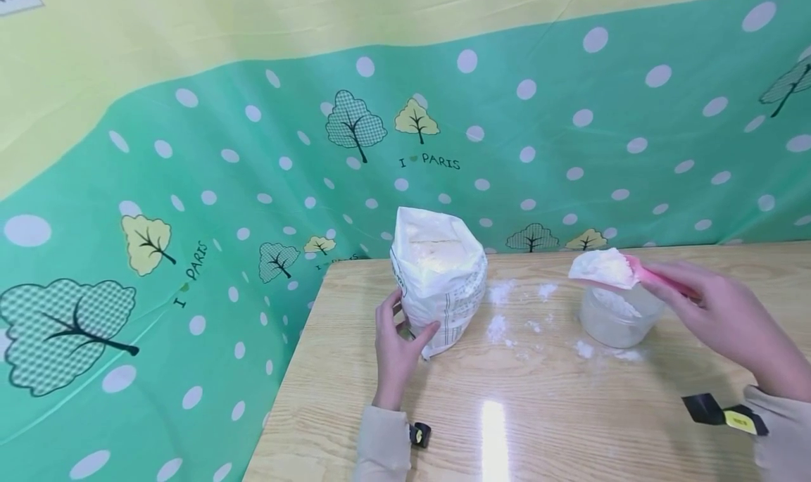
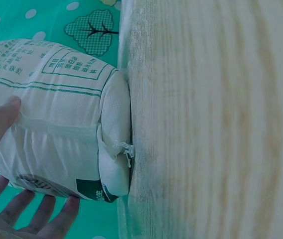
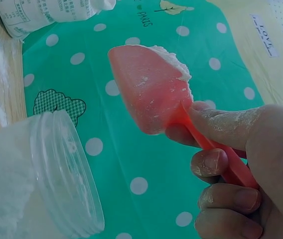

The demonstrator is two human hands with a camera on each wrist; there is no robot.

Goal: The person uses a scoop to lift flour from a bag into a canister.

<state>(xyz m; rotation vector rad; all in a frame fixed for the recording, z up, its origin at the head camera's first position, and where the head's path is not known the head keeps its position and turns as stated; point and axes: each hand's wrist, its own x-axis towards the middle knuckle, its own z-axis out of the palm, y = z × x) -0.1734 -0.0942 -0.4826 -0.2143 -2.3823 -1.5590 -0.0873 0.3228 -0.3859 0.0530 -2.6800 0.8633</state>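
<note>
An open white flour bag (image 1: 443, 278) with green print stands upright on the table. My left hand (image 1: 398, 348) holds its lower part, with the thumb (image 2: 2, 122) on one face and the fingers around the other side. My right hand (image 1: 716, 309) grips the handle of a pink scoop (image 3: 151, 89), heaped with white flour (image 1: 602, 265). The scoop is held above a clear plastic jar (image 1: 614, 324), which has flour inside. In the right wrist view, flour dusts the right thumb (image 3: 231, 122), and the jar's threaded rim (image 3: 69, 174) appears beside the scoop.
Patches of spilled flour (image 1: 497, 327) lie on the wooden table (image 1: 538, 411) between bag and jar, and by the jar's base. A green and yellow curtain (image 1: 266, 116) with dots and trees hangs behind the table and along its left side.
</note>
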